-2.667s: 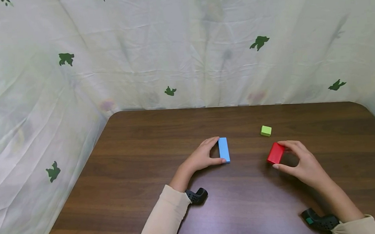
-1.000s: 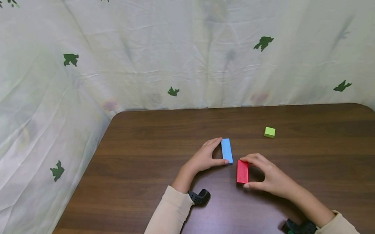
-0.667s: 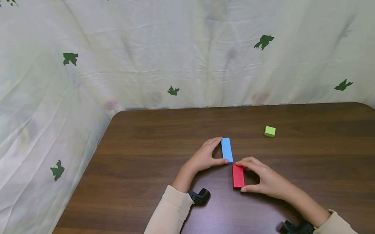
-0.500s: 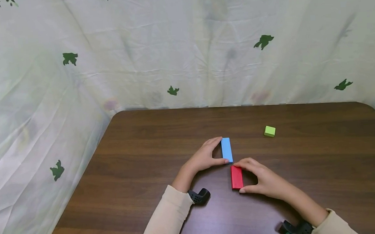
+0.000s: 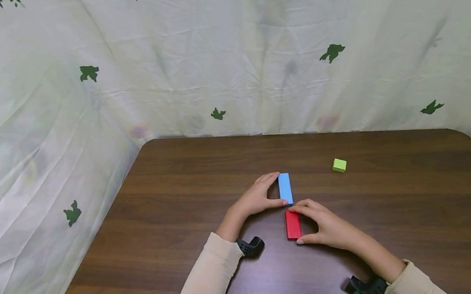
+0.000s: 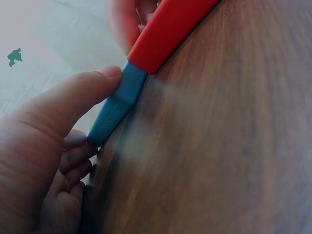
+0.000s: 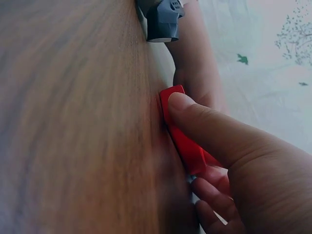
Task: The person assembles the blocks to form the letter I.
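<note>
A long blue block (image 5: 285,189) lies on the brown table (image 5: 204,167), its length running away from me. My left hand (image 5: 255,197) pinches it by its two ends, thumb at the near end and fingers at the far end. Just in front of it is a red block (image 5: 293,225), set slightly left and nearly in line with the blue one. My right hand (image 5: 325,224) holds the red block between thumb and fingertips. The right wrist view has my thumb on the end of the red block (image 7: 187,146). Whether the two blocks touch, I cannot tell.
A small light green block (image 5: 339,165) sits farther back on the right of the table. Behind the table hangs a pale curtain (image 5: 234,66) with green leaf shapes. Dark wrist cameras, such as the left one (image 5: 251,247), sit on both wrists.
My right hand has brought the red block leftward and nearer to me, from the right side to just in front of the blue block. My left hand has kept its hold on the blue block.
</note>
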### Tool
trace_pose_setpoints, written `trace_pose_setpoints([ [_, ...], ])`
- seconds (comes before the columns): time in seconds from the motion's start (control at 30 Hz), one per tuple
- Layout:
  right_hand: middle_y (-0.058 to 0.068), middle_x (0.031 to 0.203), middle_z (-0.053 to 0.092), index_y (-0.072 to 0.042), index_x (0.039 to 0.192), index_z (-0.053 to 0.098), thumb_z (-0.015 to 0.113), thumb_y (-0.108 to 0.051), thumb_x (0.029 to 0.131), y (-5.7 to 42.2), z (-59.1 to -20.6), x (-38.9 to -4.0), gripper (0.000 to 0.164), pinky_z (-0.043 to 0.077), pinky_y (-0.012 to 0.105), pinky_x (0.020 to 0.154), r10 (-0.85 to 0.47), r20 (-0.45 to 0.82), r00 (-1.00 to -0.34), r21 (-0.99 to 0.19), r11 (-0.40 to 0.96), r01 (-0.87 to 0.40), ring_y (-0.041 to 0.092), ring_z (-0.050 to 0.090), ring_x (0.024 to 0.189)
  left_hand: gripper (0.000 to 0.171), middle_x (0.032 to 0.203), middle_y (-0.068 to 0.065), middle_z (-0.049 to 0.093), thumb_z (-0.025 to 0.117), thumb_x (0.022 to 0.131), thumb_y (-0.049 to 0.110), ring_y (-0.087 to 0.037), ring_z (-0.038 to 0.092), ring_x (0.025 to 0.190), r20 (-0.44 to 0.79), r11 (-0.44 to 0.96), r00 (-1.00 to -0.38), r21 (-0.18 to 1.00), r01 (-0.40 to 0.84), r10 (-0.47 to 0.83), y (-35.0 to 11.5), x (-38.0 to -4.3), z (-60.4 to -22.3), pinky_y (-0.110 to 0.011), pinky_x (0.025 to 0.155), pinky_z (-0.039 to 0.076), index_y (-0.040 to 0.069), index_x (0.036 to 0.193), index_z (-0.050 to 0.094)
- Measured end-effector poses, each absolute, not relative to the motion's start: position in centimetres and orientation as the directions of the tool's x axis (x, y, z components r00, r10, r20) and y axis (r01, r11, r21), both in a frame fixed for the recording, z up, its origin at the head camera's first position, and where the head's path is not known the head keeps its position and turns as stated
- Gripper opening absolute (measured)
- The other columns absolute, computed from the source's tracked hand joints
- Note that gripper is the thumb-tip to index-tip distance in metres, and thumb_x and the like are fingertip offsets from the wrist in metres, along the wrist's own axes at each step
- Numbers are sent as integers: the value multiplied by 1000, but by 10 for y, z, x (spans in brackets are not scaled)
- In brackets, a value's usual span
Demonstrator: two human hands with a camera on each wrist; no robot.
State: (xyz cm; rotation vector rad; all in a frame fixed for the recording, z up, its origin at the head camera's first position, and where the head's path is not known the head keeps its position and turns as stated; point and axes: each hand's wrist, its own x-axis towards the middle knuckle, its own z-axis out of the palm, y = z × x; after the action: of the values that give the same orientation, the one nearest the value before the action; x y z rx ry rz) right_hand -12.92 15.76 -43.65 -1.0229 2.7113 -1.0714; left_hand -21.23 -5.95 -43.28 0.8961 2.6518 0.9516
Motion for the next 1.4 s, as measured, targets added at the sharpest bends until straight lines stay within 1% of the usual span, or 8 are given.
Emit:
trace_pose_setpoints([
  [0.13, -7, 117, 42, -15, 125, 51, 73, -47, 69, 157, -437, -129, 68, 39, 38, 90, -592, 174, -787, -635, 544, -549, 13, 41, 108, 83, 142, -7, 32, 68, 77, 41, -21, 24, 130, 22, 624, -804, 619, 478, 595, -59, -213, -434, -36, 104, 22, 6, 141, 29],
  [0.23, -8, 117, 40, -17, 122, 52, 75, -46, 67, 157, -438, -129, 66, 39, 36, 89, -588, 179, -789, -650, 531, -543, 12, 41, 107, 83, 141, -7, 32, 68, 77, 41, -21, 24, 130, 25, 624, -803, 616, 482, 596, -59, -214, -434, -35, 104, 22, 5, 140, 29],
  [0.4, -9, 114, 39, -22, 115, 54, 78, -31, 69, 157, -439, -129, 53, 39, 32, 88, -584, 215, -782, -658, 505, -558, 10, 42, 105, 83, 142, -7, 31, 67, 77, 43, -21, 23, 130, 20, 624, -800, 614, 483, 599, -59, -214, -434, -36, 103, 22, 5, 141, 28],
  [0.5, -9, 112, 40, -21, 114, 55, 78, -26, 69, 157, -439, -129, 51, 40, 31, 88, -583, 235, -778, -649, 501, -572, 10, 42, 104, 83, 142, -7, 31, 67, 78, 43, -21, 23, 131, 19, 625, -801, 615, 481, 599, -59, -214, -434, -36, 104, 22, 6, 141, 28],
  [0.67, -9, 111, 40, -18, 118, 55, 74, -31, 74, 157, -438, -129, 50, 41, 31, 86, -586, 238, -774, -631, 513, -582, 9, 43, 102, 82, 143, -6, 30, 65, 79, 44, -21, 22, 131, 9, 630, -802, 613, 477, 598, -59, -214, -434, -36, 104, 22, 7, 141, 27],
  [0.8, -8, 109, 40, -16, 122, 54, 71, -33, 77, 158, -439, -129, 51, 42, 29, 82, -592, 235, -771, -628, 513, -585, 10, 44, 99, 80, 143, -6, 30, 63, 80, 43, -21, 22, 131, 6, 635, -801, 606, 479, 599, -59, -214, -435, -36, 104, 21, 7, 141, 27],
  [0.93, -7, 107, 41, -16, 123, 54, 70, -32, 77, 158, -440, -129, 51, 42, 26, 79, -588, 245, -771, -631, 507, -587, 10, 44, 97, 79, 142, -6, 30, 63, 81, 43, -21, 23, 131, 12, 634, -800, 603, 484, 600, -60, -215, -436, -36, 104, 22, 7, 141, 28],
  [1.4, -4, 105, 43, -15, 125, 55, 70, -28, 78, 158, -440, -130, 51, 42, 23, 75, -580, 268, -769, -624, 504, -597, 10, 45, 93, 78, 142, -7, 32, 64, 80, 41, -22, 24, 130, 28, 622, -799, 611, 490, 601, -59, -214, -435, -34, 104, 21, 6, 140, 30],
])
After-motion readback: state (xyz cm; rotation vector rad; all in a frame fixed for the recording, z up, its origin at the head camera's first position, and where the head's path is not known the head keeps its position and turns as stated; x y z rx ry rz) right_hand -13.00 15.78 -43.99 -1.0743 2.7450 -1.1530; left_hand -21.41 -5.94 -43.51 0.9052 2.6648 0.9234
